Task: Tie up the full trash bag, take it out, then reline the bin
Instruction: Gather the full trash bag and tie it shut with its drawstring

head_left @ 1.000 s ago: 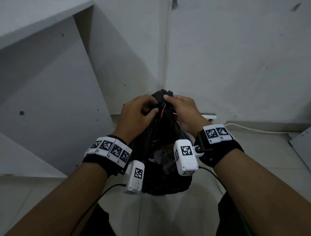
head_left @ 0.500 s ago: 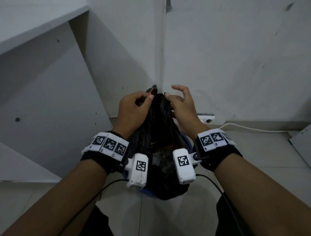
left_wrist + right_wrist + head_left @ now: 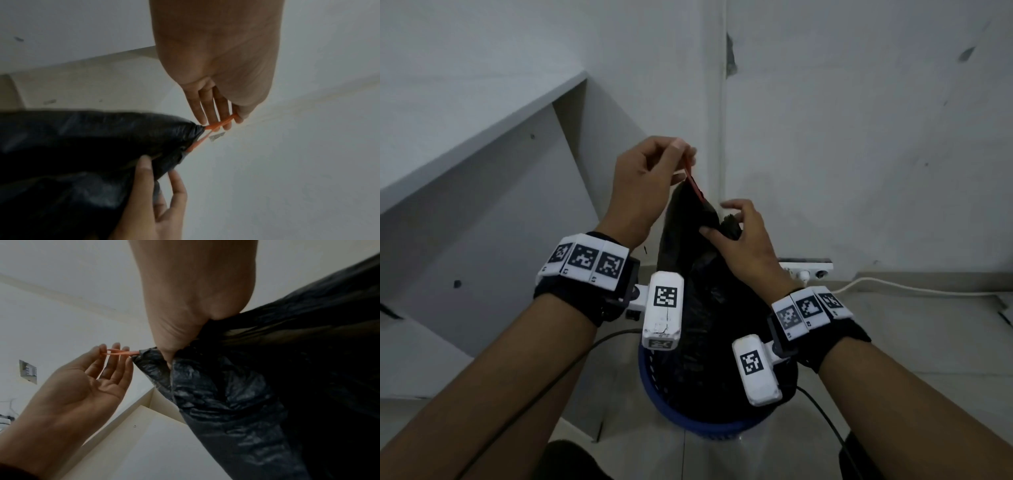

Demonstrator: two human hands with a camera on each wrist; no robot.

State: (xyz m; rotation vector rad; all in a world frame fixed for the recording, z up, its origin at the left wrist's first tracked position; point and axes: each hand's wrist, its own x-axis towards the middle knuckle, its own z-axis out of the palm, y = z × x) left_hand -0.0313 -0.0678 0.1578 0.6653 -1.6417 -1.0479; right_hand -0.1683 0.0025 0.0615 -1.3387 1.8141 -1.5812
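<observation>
A full black trash bag (image 3: 698,291) stands in a blue bin (image 3: 688,423) in the corner, its top gathered to a neck. My left hand (image 3: 681,154) is raised above the neck and pinches the orange drawstring (image 3: 690,174), which runs taut down into the bag's mouth. In the left wrist view the drawstring (image 3: 220,124) loops over my left fingertips (image 3: 216,120). My right hand (image 3: 722,219) grips the bag's neck from the right, just below the left hand. The right wrist view has the bag (image 3: 267,386) filling the right side, with the drawstring (image 3: 117,352) leaving its puckered tip.
A slanted white panel (image 3: 482,212) rises on the left, close to the bin. On the floor at the right wall lies a white power strip (image 3: 804,269) with a white cable (image 3: 911,291). Pale floor tiles (image 3: 893,342) spread to the right.
My left hand has risen, drawing the orange drawstring out of the bag's top. My right hand has dropped onto the bag's neck. The blue bin has come into view.
</observation>
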